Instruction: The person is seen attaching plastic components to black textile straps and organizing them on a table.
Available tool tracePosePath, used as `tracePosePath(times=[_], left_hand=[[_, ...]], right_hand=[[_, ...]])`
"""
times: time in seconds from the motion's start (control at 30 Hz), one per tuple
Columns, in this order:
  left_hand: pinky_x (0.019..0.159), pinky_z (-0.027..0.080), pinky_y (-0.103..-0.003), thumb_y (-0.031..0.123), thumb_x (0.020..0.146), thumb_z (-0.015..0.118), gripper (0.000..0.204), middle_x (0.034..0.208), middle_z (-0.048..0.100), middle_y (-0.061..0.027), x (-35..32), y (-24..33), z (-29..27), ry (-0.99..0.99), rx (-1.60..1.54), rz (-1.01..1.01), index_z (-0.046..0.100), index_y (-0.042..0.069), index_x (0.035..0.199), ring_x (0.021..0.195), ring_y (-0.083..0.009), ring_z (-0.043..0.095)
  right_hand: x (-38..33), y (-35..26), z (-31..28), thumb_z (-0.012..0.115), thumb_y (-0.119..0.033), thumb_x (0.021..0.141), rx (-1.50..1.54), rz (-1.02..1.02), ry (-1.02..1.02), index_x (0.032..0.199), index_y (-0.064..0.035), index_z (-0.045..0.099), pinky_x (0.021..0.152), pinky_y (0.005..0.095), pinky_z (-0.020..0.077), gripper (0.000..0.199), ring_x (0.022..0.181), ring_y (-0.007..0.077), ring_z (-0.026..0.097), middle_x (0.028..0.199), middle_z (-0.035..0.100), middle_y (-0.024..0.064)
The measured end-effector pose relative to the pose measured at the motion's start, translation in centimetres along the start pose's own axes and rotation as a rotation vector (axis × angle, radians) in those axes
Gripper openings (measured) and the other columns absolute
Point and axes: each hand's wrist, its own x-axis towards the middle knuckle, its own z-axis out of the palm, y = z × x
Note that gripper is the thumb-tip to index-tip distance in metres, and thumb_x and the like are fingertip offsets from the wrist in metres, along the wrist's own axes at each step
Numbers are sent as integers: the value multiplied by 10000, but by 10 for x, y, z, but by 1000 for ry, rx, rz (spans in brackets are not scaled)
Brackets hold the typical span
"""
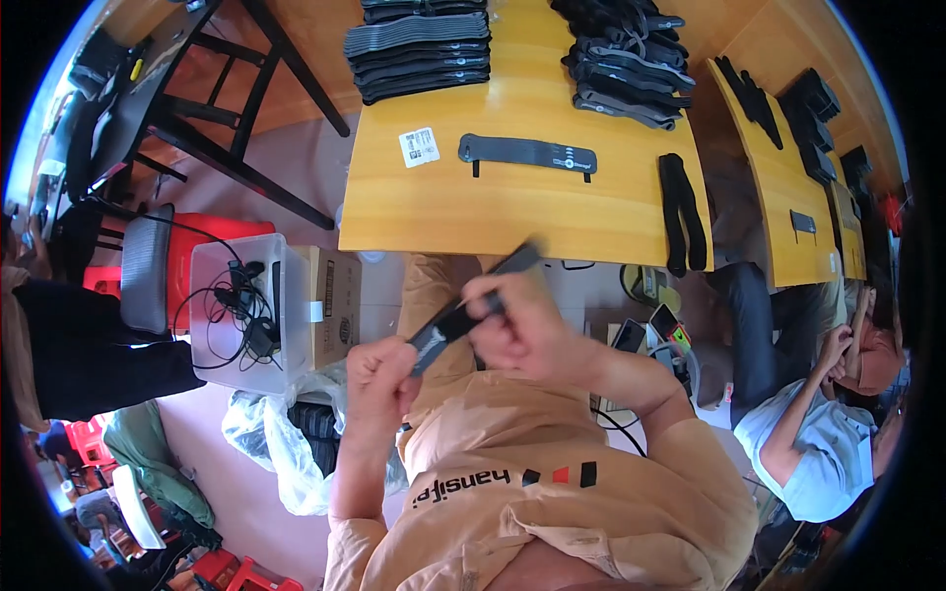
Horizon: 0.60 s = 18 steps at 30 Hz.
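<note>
Just below the table edge, at the middle of the frame, a black strap (471, 300) runs slanted between the two hands, held in the air over the person's lap so both ends can be worked at once. Left hand (382, 372) has a closed grip on the lower end, fingers curled round it. Right hand (517, 320) pinches the strap further up, its far end blurred (probably in motion). Above, on the yellow table (414, 212), one flat strap (528, 153) lies beside a white label (419, 147), with stacks of straps (419, 49) along the top edge.
</note>
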Motion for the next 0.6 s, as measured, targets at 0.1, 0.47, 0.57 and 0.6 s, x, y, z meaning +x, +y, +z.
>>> tracePosePath(times=[0.1, 0.47, 0.57, 0.6], left_hand=[[333, 180, -217, 250, 874, 519, 405, 414, 350, 41, -13, -1, -38, 117, -258, -90, 362, 140, 517, 325, -50, 285], [311, 156, -215, 235, 941, 401, 407, 416, 274, 19, -49, 38, -155, 311, -679, 166, 329, 137, 553, 330, -65, 190], [360, 169, -225, 270, 947, 419, 388, 464, 280, 13, -9, 33, -121, 207, -502, 155, 332, 126, 597, 377, -70, 214], [383, 194, -224, 278, 950, 415, 370, 473, 302, 10, 5, 34, -102, 246, -455, 150, 346, 119, 623, 397, -70, 245]], right_hand=[[-6, -29, -43, 402, -371, 937, 470, -114, 242, 878, -105, 483, 355, 199, 247, 284, 388, 47, 278, 504, 276, -60], [-93, -118, -92, 485, -161, 858, 223, -479, 35, 675, -89, 417, 266, 214, 238, 209, 305, 70, 257, 463, 322, -7], [-92, -119, -85, 486, -159, 849, 54, -406, -32, 649, -82, 402, 263, 212, 248, 230, 305, 79, 272, 459, 332, 3], [-93, -116, -87, 483, -164, 847, -56, -416, -11, 653, -68, 414, 265, 211, 258, 226, 304, 84, 273, 457, 327, 3]])
